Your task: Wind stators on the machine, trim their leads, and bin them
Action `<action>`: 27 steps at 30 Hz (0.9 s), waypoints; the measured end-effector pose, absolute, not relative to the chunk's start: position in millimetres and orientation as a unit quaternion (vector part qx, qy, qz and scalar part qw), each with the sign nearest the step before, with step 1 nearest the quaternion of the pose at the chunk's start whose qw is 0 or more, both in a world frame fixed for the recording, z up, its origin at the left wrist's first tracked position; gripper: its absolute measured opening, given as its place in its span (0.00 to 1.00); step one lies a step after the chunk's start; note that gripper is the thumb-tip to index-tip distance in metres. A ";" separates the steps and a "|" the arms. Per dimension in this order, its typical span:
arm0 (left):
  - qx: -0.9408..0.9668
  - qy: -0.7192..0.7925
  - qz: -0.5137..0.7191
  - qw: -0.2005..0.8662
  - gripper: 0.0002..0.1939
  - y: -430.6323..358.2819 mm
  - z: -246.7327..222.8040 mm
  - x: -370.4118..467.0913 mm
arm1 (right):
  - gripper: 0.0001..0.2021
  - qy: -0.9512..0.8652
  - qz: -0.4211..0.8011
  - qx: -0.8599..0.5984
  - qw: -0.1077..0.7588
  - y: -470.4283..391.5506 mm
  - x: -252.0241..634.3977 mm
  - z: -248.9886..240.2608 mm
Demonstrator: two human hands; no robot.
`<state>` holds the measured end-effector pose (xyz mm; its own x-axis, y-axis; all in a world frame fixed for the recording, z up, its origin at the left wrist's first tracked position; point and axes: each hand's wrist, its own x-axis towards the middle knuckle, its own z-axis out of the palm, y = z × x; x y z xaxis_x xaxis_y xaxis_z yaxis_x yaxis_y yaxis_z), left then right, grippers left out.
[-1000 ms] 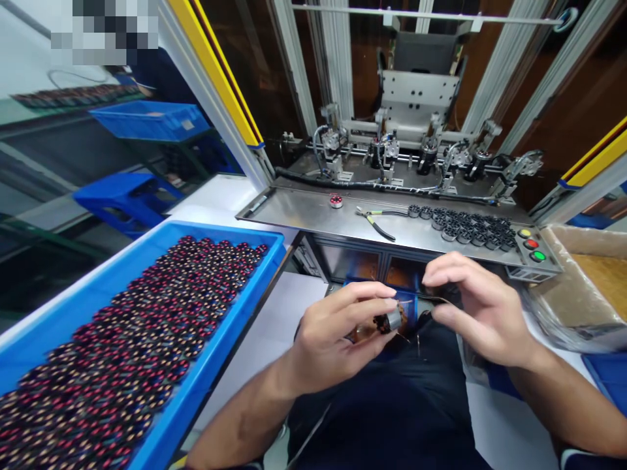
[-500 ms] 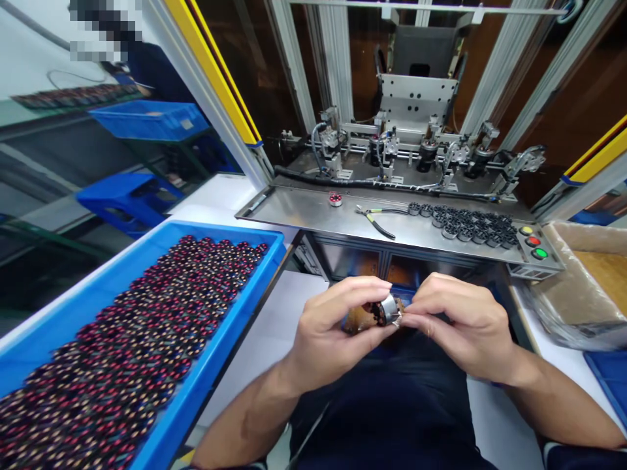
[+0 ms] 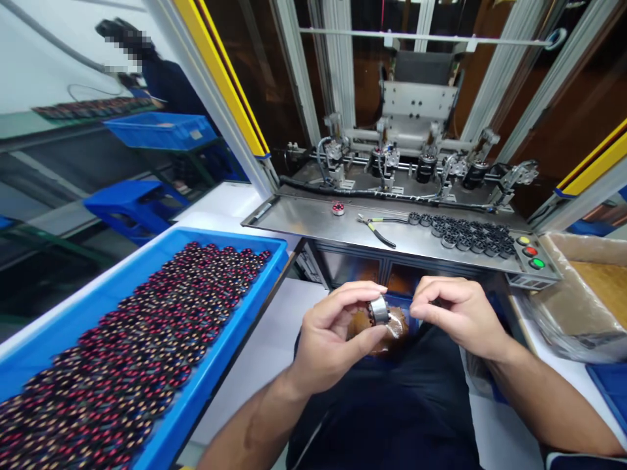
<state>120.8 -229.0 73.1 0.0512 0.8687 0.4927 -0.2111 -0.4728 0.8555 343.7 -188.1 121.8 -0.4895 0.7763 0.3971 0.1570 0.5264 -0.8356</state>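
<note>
Silver-and-black cylindrical metal part (image 3: 378,311): left fingers (image 3: 371,338) clamp its sides, apparently leaving one end exposed; right fingers (image 3: 434,313) pinch together beside it.

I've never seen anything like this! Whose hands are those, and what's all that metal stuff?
All the pictures come from a camera on a person's head, looking forward and down, so these are that person's bare hands. The left hand holds a small silvery round part. The right hand is beside it, fingertips pinched; I can't tell if they grip anything. Ahead stands a metal machine. On its shiny ledge lie pliers, one red-topped part and a bunch of dark round parts. The blue tray on the left holds lots of little parts.
</note>
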 end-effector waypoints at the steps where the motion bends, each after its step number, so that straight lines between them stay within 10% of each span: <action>1: 0.582 0.288 0.633 0.422 0.22 -229.3 72.4 116.6 | 0.13 -0.779 0.382 -0.300 0.396 -176.7 346.1 120.6; 11: 0.557 0.330 0.669 0.366 0.22 -241.3 73.4 88.1 | 0.38 -0.865 0.050 -0.479 0.142 -8.2 283.7 69.1; 27: 0.522 0.349 0.682 0.375 0.20 -242.7 68.4 80.0 | 0.18 -0.883 0.105 -0.442 0.120 3.5 298.1 61.4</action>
